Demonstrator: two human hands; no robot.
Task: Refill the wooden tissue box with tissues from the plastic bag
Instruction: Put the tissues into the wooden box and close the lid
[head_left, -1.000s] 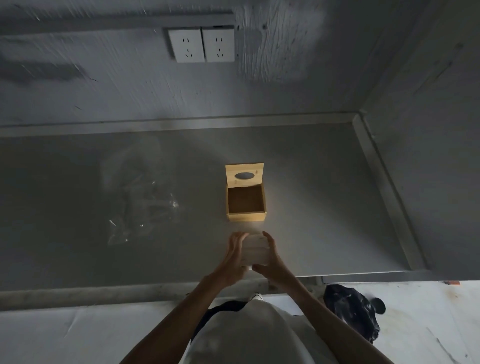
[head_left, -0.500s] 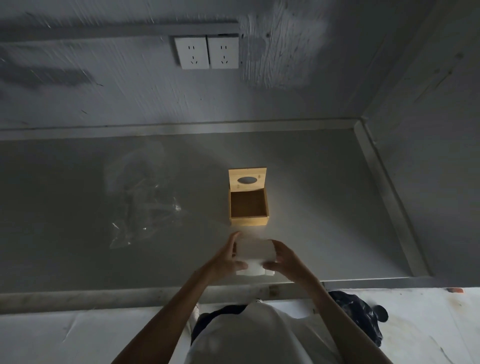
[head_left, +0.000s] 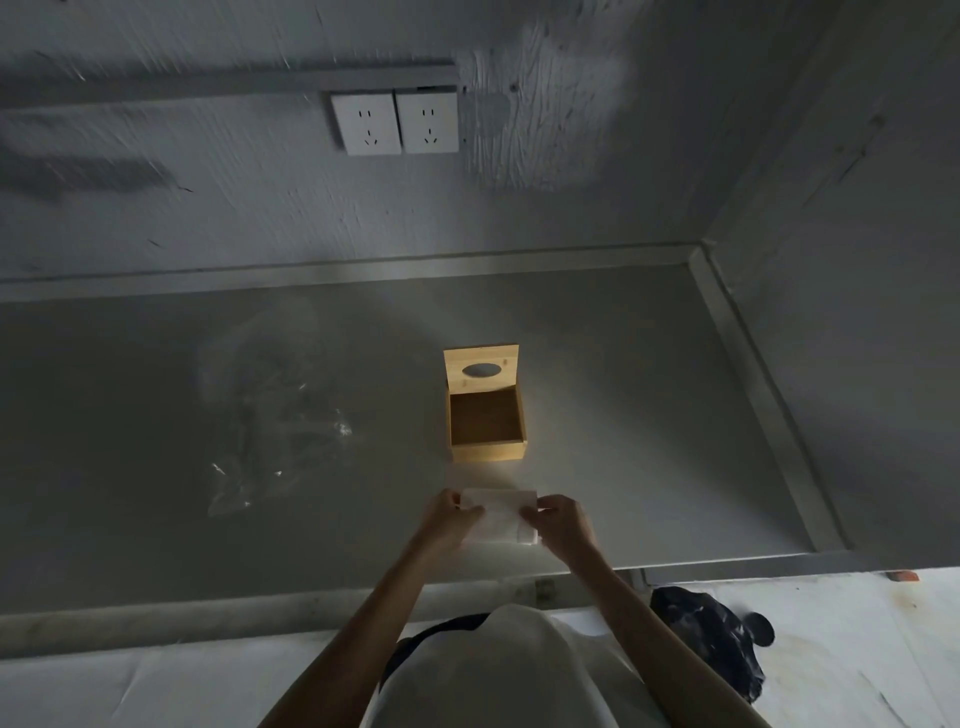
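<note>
A white stack of tissues (head_left: 500, 515) is held low over the near part of the grey counter (head_left: 649, 415), gripped at its left end by the left hand (head_left: 448, 521) and at its right end by the right hand (head_left: 563, 522); both hands are closed on the stack, fingers curled over its top. The wooden tissue box (head_left: 487, 423) stands just beyond the stack, apart from it, with its cavity seen to be empty and its lid (head_left: 481, 367), pierced by an oval slot, raised upright at the far edge. The plastic bag (head_left: 275, 415) lies crumpled and apparently emptied to the left, well apart from the box, though in the dim light its contents cannot be fully made out.

The step in hand is judged to be the lowering of the stack into the box. Several faults may be expected. The stack looks about as wide as the opening, so a corner could be caught on the rim and the sheets buckled if it is brought in tilted. Loose sheets could be fanned out if the end grip is slackened. The upright lid could be knocked shut, or the light box pushed away, by a hand carried too far.
</note>
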